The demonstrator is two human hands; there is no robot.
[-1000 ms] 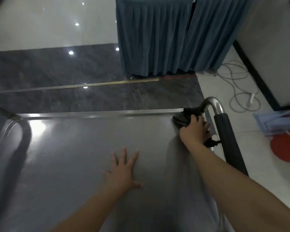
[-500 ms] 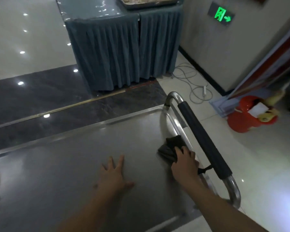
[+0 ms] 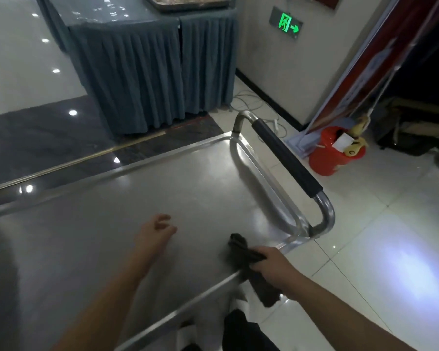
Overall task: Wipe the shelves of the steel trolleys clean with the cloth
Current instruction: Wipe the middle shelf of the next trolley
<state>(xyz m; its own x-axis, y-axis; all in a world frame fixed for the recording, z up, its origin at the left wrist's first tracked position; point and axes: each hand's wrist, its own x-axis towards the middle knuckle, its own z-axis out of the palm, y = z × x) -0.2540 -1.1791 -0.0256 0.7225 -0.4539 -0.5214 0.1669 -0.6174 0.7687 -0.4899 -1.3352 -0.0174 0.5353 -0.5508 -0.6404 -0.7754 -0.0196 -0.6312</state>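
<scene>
The steel trolley's top shelf [image 3: 162,193] fills the middle of the view, shiny and bare. My right hand [image 3: 276,268] grips a dark cloth [image 3: 241,248] at the shelf's near right corner; part of the cloth hangs over the near rim. My left hand [image 3: 155,231] hovers just above the shelf's middle, fingers loosely curled, holding nothing. The trolley's handle [image 3: 287,158], steel tube with a black foam grip, runs along the right end.
A table with a blue-grey skirt [image 3: 147,77] stands beyond the trolley. A red bucket [image 3: 332,153] and a leaning banner [image 3: 370,72] sit to the right by the wall. Cables [image 3: 249,102] lie on the floor near the wall. My legs show below the near rim.
My right hand has dragged the cloth from the far right corner along the right end to the near corner. My left hand lifted from flat on the shelf and curled.
</scene>
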